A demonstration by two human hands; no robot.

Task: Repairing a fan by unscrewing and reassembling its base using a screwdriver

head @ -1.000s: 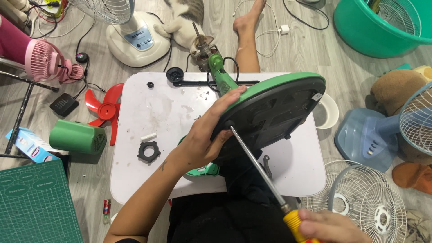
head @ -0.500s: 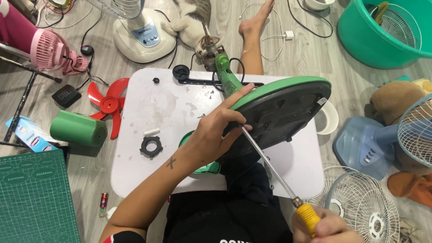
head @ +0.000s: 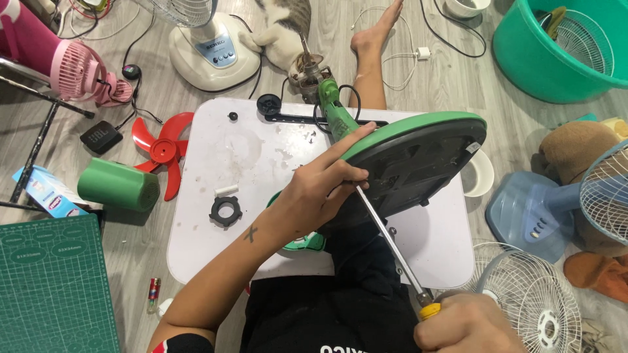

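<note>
The white rectangular tabletop (head: 216,248) carried the work. The round green fan base with its black underside (head: 418,163) stood tilted up on edge over the tabletop's right half, underside turned toward the person, its green stem (head: 332,108) running off past the far edge.

The left hand (head: 317,189) was closed on the base's near rim, thumb along the green lip, fingers on the black plate. The right hand (head: 464,323), below the near right corner, was wrapped around the yellow handle of a long steel-shafted screwdriver (head: 389,242).

Against the frames of one second and half a second before, the base had held its tilt and the left hand its grip; the shaft remained laid against the underside, its tip hidden beside the left fingers. Judgement: a fastener was being worked, engagement unconfirmed.

A black ring-shaped nut (head: 226,210) lay loose near the left edge.
</note>
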